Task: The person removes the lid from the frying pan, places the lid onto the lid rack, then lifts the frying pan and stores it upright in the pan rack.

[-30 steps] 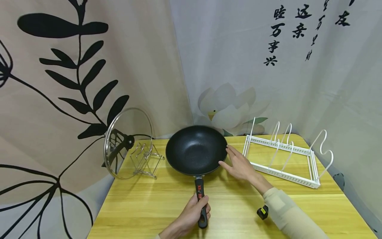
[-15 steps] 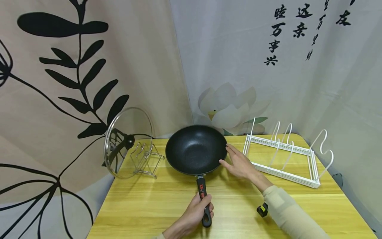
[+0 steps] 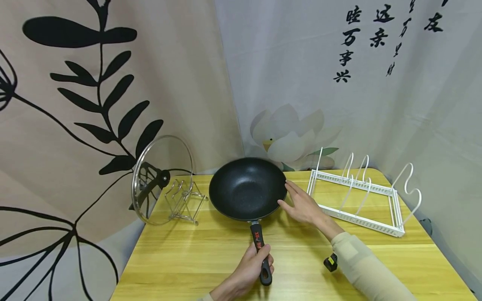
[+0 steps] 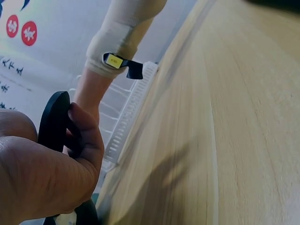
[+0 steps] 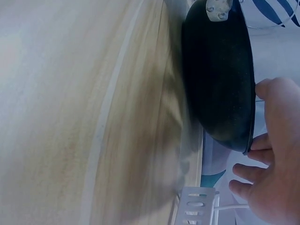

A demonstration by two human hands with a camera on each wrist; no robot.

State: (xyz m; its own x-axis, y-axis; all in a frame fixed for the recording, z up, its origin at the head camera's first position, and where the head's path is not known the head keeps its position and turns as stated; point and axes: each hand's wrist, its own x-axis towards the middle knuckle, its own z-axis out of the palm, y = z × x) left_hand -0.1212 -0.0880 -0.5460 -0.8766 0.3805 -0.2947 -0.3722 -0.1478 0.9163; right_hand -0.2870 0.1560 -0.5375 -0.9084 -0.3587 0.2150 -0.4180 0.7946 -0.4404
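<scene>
Head view: The black pan is at the centre of the frame, its open side facing the camera. Its black handle, marked with red lettering, points toward the bottom of the frame. The left hand, lower centre, grips the lower part of the handle, with the thumb laid along the top and the fingers wrapped round. The right hand, right of centre, is spread; its extended fingers and thumb touch the right side of the pan without closing round it. A small black device with a yellow label shows beside the right sleeve, lower right. At centre left, a glass lid with a black knob stands on edge at a steel wire rack. A white rack with upright loops stands at centre right. The wood-grained worktop fills the lower part of the frame; a printed cloth hangs behind.

Left wrist view: The left hand occupies the lower left, fingers curled round the handle, whose rounded end projects above the grip. The right forearm crosses the upper centre with the labelled device at the wrist. The white rack lies behind it. The worktop fills the right side.

Right wrist view: The pan appears side-on at upper right of centre, a metal bracket at the top. At right, the thumb and a fingertip of the right hand contact the rim at separate points; two other fingers are bent clear of it. A corner of the white rack shows at bottom centre.
</scene>
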